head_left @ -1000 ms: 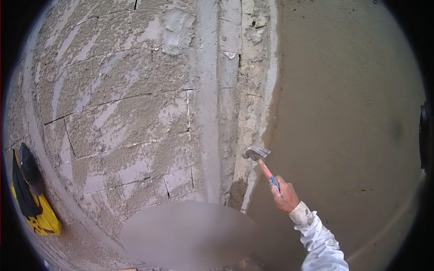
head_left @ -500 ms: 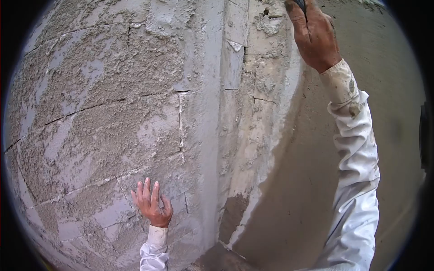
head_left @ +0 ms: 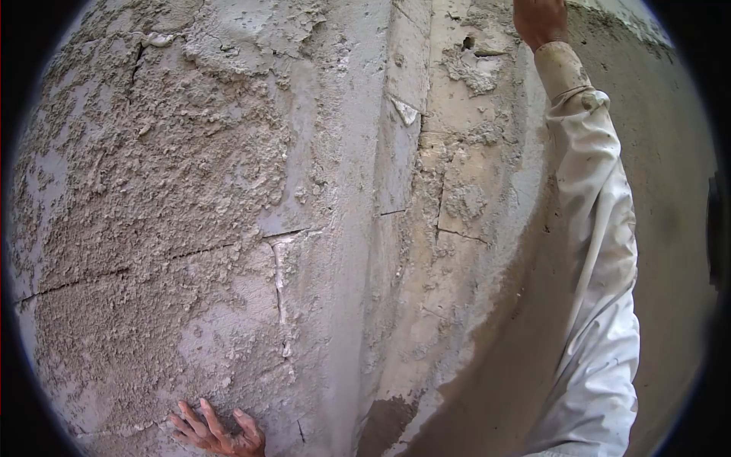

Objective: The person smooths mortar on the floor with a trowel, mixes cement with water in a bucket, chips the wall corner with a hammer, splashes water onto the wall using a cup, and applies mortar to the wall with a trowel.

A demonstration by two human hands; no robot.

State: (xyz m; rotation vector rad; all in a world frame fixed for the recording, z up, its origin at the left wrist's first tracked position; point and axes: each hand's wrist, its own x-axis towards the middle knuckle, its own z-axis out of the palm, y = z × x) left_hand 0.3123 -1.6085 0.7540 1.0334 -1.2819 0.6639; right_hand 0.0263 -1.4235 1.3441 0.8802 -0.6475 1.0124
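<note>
My left hand [head_left: 221,436] is low in the view, with its fingers spread in front of the rough grey wall [head_left: 160,190]. It holds nothing, and I cannot tell whether it touches the surface. High up, my right hand [head_left: 541,21] reaches over the upper wall beside the smooth wet plaster [head_left: 495,396]. Its fingers and whatever they grip are cut off by the top edge; a dark handle showed in that hand half a second ago. A long white, mud-stained sleeve [head_left: 601,266] covers the right arm.
A smooth vertical plaster band [head_left: 346,251] runs down the middle. To its right is a bare strip of blocks [head_left: 457,190] with cracks, gaps and lumps of dried mortar. A dark object [head_left: 714,228] shows at the right edge.
The view has tilted upward, so the wall sits lower in it. My right hand has moved up, partly out of the frame. My left hand appears lower and further left, still spread.
</note>
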